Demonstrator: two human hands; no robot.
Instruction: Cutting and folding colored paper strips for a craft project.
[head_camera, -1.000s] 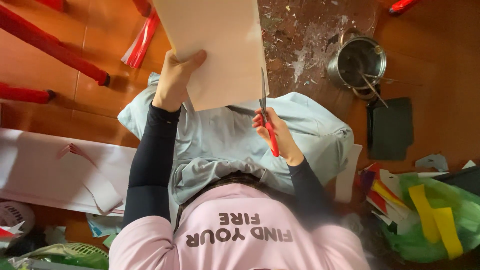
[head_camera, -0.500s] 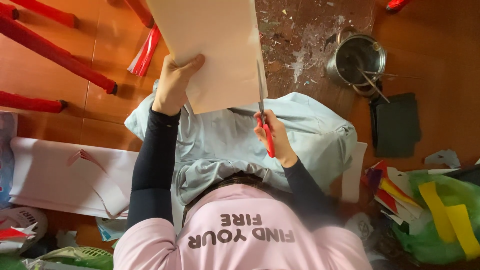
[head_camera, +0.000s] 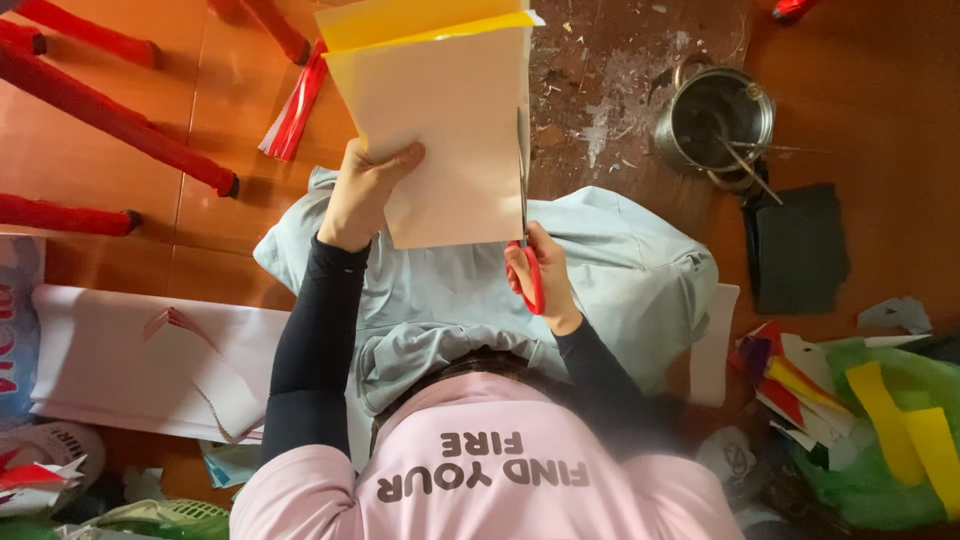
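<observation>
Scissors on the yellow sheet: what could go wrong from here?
1. The left hand pinches the folded yellow paper only at its lower left edge, so the sheet may flex and the cut wander.
2. The red-handled scissors, held in the right hand, run along the right edge; a slip could tear it.

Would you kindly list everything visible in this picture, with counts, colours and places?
paper sheets: a folded stack, yellow and cream, held up at top centre
scissors: one, red handles, cutting along the stack's right edge
metal pot: one, silver, upper right on the floor
dark sheet: one, blackish, right of the lap
red legs: several, upper left
white paper: a pile, left on the floor
coloured scraps: many, green, yellow, red, lower right
left hand: grips the stack's lower left
right hand: works the scissors
</observation>
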